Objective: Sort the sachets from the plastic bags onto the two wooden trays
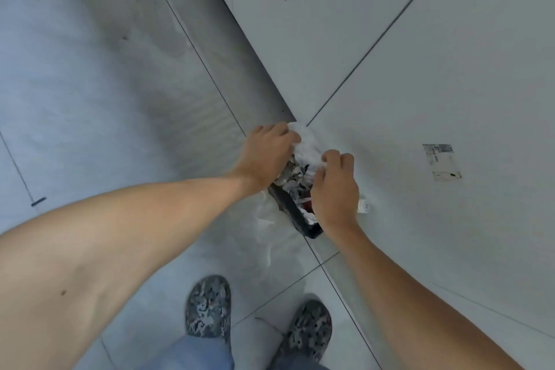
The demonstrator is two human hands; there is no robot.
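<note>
- Grey tiled floor (90, 84) with dark grout lines meets a pale panelled wall (450, 39); person stands over the corner, patterned shoes (208, 306) at the bottom edge.
- Black bin (295, 216) sits against the wall, likely tucked there out of the way.
- Crumpled white plastic bag (306, 144) lines or fills the bin, thin, crinkly film; printed scraps, possibly sachets (295, 177), show inside, too blurred to confirm.
- Left hand (267, 153) has fingers clenched on the bag's far edge.
- Right hand (335, 186) pinches the near edge, probably spreading the mouth for access.
- No wooden trays in view; sorting judged not yet started.
- Torn label (441, 161) stuck on the wall.
</note>
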